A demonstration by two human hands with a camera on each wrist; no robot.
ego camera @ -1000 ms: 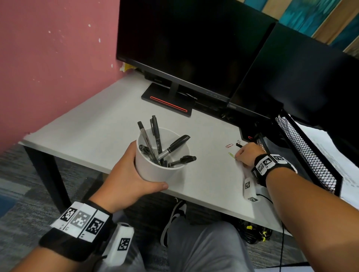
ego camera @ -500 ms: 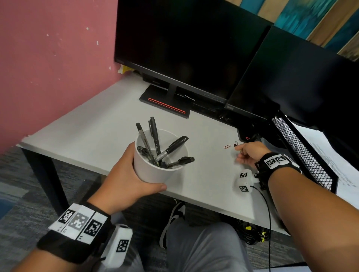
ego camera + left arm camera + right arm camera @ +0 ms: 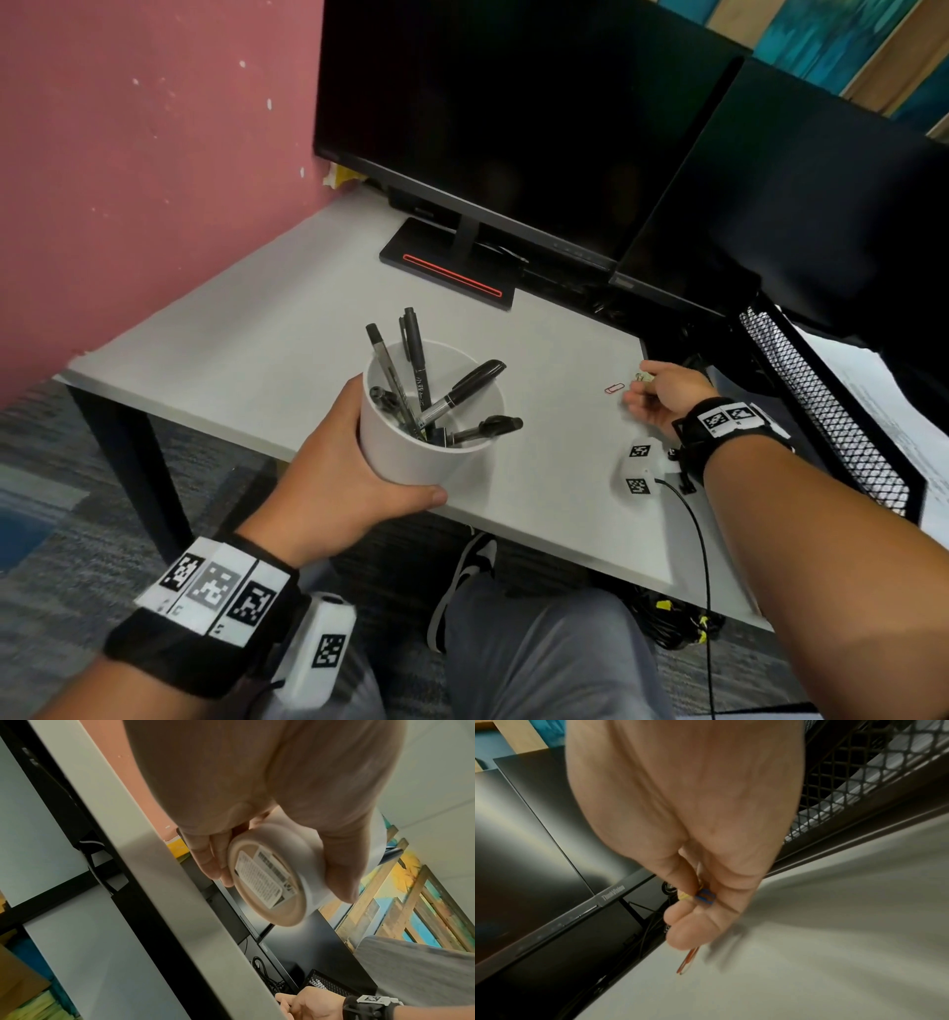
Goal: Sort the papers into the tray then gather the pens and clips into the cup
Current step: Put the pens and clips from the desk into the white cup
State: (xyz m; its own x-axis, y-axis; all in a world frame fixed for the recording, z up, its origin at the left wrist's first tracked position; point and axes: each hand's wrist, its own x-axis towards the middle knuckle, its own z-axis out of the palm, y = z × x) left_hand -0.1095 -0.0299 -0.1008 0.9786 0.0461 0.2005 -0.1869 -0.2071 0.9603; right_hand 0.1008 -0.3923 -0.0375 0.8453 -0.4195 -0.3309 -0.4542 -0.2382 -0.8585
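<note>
My left hand [image 3: 359, 452] grips a white cup [image 3: 426, 447] just above the desk's front edge; several black pens [image 3: 462, 393] stand in it. The left wrist view shows the cup's labelled underside [image 3: 267, 880] between my fingers and thumb. My right hand [image 3: 648, 383] hovers over the desk to the right and pinches small paper clips; the right wrist view shows these blue and yellow clips [image 3: 703, 896] between fingers and thumb. One red paper clip [image 3: 614, 388] lies on the desk just left of that hand, and the right wrist view has the red clip [image 3: 687, 961] below the fingertips.
A black mesh tray [image 3: 821, 411] holding white papers [image 3: 893, 411] stands at the right end of the grey desk [image 3: 257, 349]. Two dark monitors [image 3: 488, 128] fill the back. A pink wall [image 3: 128, 180] is on the left. Cables [image 3: 672, 616] lie under the desk.
My right hand has picked the green clip and the dark clip off the desk and turned upward. Only the red clip stays on the desk. The cup has barely moved.
</note>
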